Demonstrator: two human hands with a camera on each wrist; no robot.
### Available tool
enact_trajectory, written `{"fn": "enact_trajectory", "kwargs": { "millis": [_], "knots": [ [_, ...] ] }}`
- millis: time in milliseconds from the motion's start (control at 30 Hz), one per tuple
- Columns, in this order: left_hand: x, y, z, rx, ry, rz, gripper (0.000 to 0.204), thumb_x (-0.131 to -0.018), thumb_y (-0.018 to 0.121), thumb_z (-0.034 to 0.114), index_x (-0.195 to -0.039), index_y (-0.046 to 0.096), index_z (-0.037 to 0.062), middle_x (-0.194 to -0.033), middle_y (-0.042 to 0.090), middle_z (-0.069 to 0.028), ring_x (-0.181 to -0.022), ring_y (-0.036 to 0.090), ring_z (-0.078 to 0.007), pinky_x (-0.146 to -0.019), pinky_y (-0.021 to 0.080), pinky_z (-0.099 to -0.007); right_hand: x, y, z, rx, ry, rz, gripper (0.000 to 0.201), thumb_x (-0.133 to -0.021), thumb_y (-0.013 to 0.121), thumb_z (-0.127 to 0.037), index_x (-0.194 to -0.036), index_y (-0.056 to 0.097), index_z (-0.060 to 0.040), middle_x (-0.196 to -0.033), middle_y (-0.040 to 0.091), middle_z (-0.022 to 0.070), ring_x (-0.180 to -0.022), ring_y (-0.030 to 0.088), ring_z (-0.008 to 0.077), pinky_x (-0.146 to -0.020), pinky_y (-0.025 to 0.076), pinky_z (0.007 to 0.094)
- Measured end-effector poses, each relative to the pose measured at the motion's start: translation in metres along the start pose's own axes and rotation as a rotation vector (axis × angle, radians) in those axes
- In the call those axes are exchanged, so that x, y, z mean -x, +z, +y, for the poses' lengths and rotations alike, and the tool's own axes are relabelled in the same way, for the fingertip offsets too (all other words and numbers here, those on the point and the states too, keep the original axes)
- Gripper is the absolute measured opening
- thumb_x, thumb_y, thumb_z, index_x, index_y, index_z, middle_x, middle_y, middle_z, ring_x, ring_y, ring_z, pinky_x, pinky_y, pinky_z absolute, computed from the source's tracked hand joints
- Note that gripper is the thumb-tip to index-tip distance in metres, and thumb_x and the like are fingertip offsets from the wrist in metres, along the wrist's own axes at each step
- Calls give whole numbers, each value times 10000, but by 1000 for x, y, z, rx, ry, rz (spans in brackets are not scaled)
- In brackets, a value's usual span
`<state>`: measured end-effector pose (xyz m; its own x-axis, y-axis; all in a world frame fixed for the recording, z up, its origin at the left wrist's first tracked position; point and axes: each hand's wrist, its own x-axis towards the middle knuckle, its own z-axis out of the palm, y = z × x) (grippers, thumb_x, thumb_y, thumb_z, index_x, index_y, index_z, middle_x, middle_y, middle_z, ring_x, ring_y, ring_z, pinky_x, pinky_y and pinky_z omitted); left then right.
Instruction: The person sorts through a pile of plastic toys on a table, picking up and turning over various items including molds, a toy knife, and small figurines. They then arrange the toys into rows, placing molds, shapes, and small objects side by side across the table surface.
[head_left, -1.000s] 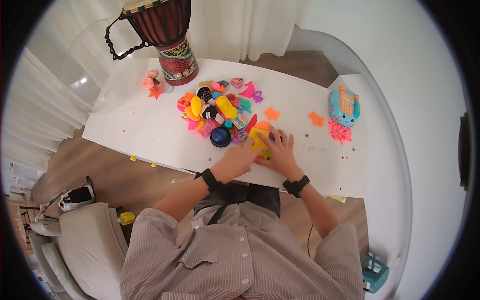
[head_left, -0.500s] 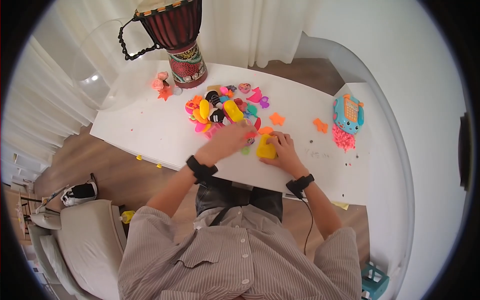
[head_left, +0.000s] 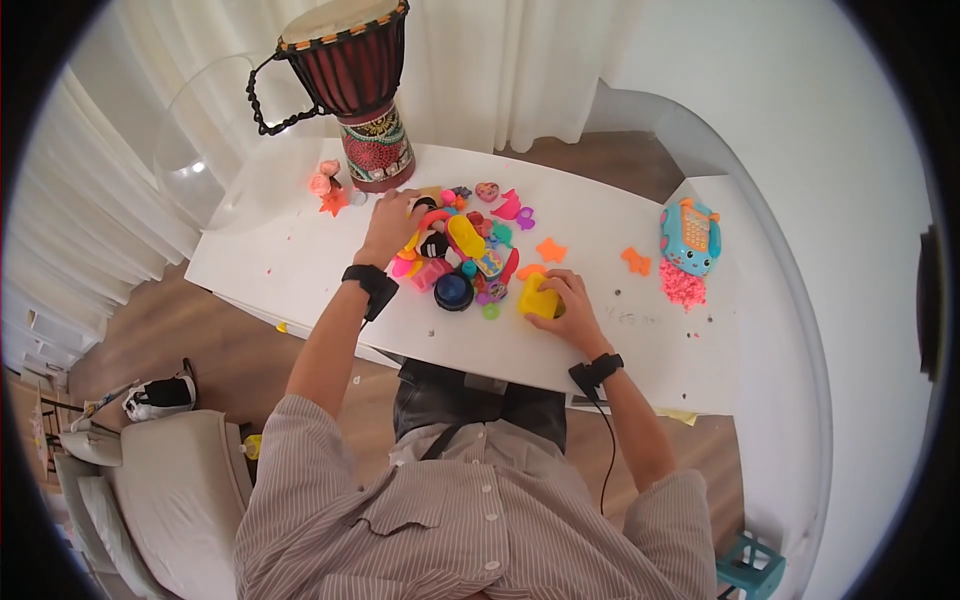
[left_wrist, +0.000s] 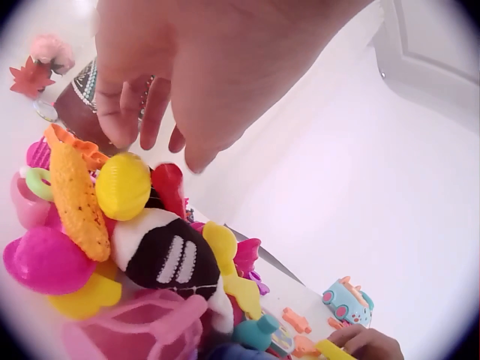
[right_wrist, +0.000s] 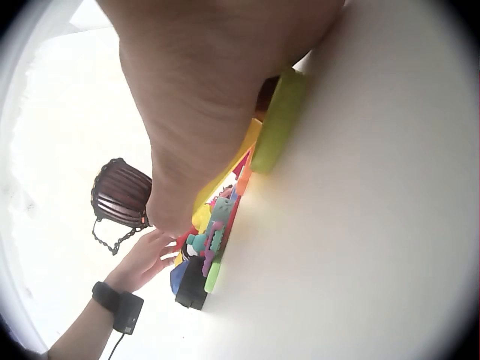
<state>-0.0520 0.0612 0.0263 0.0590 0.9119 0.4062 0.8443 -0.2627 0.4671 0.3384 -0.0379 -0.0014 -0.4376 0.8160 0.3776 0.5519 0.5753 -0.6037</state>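
Observation:
My left hand [head_left: 392, 230] is over the far left of a heap of colourful toys. In the left wrist view its fingers hang bent and apart above a red plastic piece [left_wrist: 169, 187] and a ridged yellow toy [left_wrist: 122, 186], with nothing between them. A black-and-white striped toy [left_wrist: 169, 251] and a speckled orange toy [left_wrist: 79, 202] are just below. On the table's near side, right of the heap, my right hand [head_left: 578, 318] grips a yellow box-shaped toy [head_left: 537, 297] between thumb and fingers; the palm hides part of it.
A round dark blue toy [head_left: 454, 292] and a green ring [head_left: 491, 312] lie at the heap's near edge. Orange pieces [head_left: 551, 250] lie to the right. A toy telephone [head_left: 690, 237] stands by pink grains [head_left: 684, 290]. Behind the heap is a tall drum [head_left: 375, 130], with pink flowers [head_left: 325, 180] beside it.
My left hand has left the yellow toy and moved leftward and away to the heap's far left, where a red piece now shows. My right hand stays on the yellow toy, gripping it.

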Motion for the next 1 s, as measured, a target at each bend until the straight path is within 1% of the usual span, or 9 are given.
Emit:
{"fn": "enact_trajectory", "kwargs": {
  "millis": [167, 233, 333, 433, 567, 600, 633, 733, 1000],
  "knots": [
    [29, -6, -46, 88, -65, 168, 273, -956, 718, 255, -1183, 716, 103, -1194, 651, -214, -1137, 608, -413, -980, 503, -503, -16, 6, 2, -165, 122, 84, 483, -766, 906, -232, -1134, 622, -101, -1351, 529, 107, -1258, 506, 294, -1024, 472, 396],
    [48, -4, -67, -6, -95, 329, 277, -971, 706, 260, -1205, 717, 111, -1213, 645, -220, -1155, 603, -413, -1010, 493, -509, -37, 7, -16, -178, 66, 87, 489, -768, 905, -241, -1137, 619, -98, -1346, 533, 109, -1258, 506, 295, -1031, 466, 400],
    [74, 8, -89, -63, -206, 384, 299, -983, 697, 259, -1247, 709, 119, -1254, 643, -231, -1180, 608, -420, -1030, 490, -504, -85, 19, -45, -179, -22, 79, 506, -772, 903, -277, -1143, 613, -92, -1339, 540, 115, -1258, 503, 310, -1046, 452, 416],
    [84, 15, -115, -34, -108, 304, 330, -991, 687, 243, -1289, 695, 99, -1289, 636, -237, -1196, 616, -429, -1042, 492, -497, -143, 44, -68, -151, -81, 25, 529, -787, 886, -348, -1152, 606, -86, -1335, 547, 121, -1267, 491, 342, -1075, 426, 435],
    [79, -3, -93, 202, -258, 344, 358, -1048, 589, 281, -1330, 680, 80, -1353, 648, -196, -1237, 621, -389, -1047, 498, -486, -194, 95, -70, -44, -150, -156, 578, -816, 827, -481, -1187, 596, -102, -1347, 547, 127, -1304, 460, 384, -1116, 381, 486],
    [78, -5, -90, 220, -248, 268, 383, -1069, 544, 351, -1352, 680, 132, -1372, 661, -141, -1279, 610, -342, -1084, 460, -487, -199, 101, -74, 58, -75, -268, 604, -818, 798, -532, -1215, 592, -127, -1368, 533, 124, -1337, 442, 389, -1129, 351, 540],
    [78, -4, -84, 154, -275, 227, 393, -1077, 522, 390, -1372, 682, 187, -1368, 672, -90, -1319, 586, -294, -1154, 363, -488, -201, 106, -78, 48, -78, -261, 604, -818, 798, -532, -1215, 592, -127, -1368, 533, 124, -1337, 442, 389, -1129, 351, 540],
    [76, -2, -76, 66, -303, 221, 402, -1085, 492, 410, -1380, 686, 218, -1363, 678, -65, -1340, 563, -260, -1191, 267, -490, -198, 123, -75, 243, -183, -199, 675, -797, 804, -571, -1284, 592, -155, -1411, 515, 114, -1370, 427, 389, -1136, 329, 579],
    [78, -3, -73, 29, -260, 187, 420, -1094, 463, 422, -1405, 676, 235, -1346, 685, -56, -1330, 559, -246, -1195, 238, -487, -155, 58, -56, -5, -169, -100, 710, -840, 820, -422, -1459, 560, -190, -1538, 468, 133, -1453, 405, 370, -1183, 304, 552]
  ]
}}
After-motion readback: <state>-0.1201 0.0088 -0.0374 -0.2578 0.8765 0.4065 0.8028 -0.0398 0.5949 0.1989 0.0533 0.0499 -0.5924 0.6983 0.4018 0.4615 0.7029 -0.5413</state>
